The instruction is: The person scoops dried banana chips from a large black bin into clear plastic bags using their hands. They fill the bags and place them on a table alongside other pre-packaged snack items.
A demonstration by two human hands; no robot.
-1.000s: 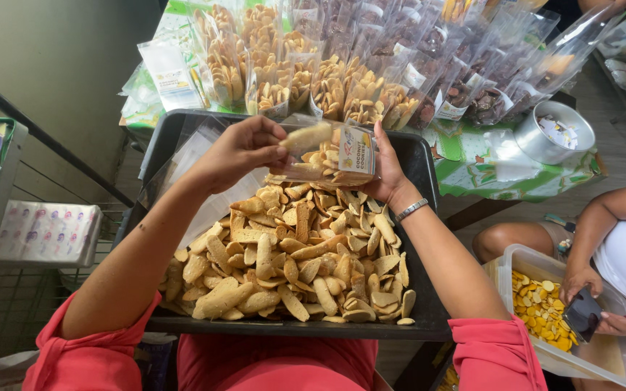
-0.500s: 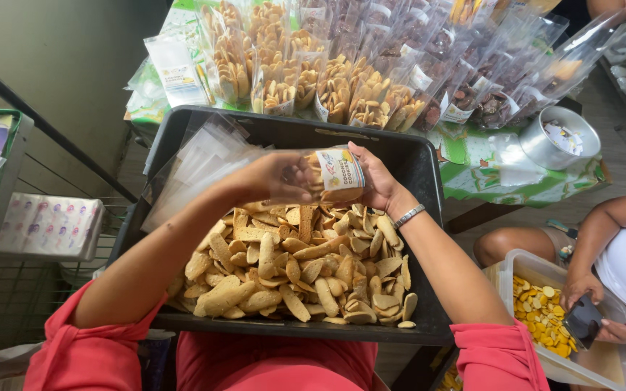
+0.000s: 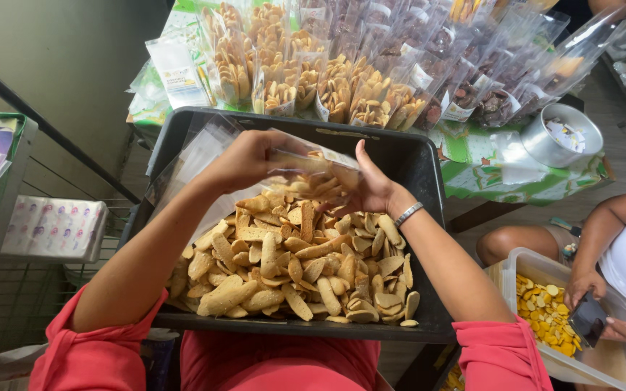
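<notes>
Both hands are up over the black tray (image 3: 414,156), working one clear plastic bag (image 3: 313,163) part-filled with pale biscuit pieces. Left hand (image 3: 244,159) is closed around the bag's left end, fingers curled over the top; right hand (image 3: 371,187) is half open, palm cupped against the bag's right side, thumb pointing up. Bag sits just above the heap of loose biscuits (image 3: 295,268) that fills the near half of the tray. Handling, as I judge it: light, thin film, slippery and floppy (no stiffness of its own), contents brittle, so squeezing would crumble them. Best held by the film at the open end, other hand supporting underneath. More empty bags (image 3: 190,156) lie at the tray's left wall; filled bags (image 3: 342,87) stand on the table beyond.
</notes>
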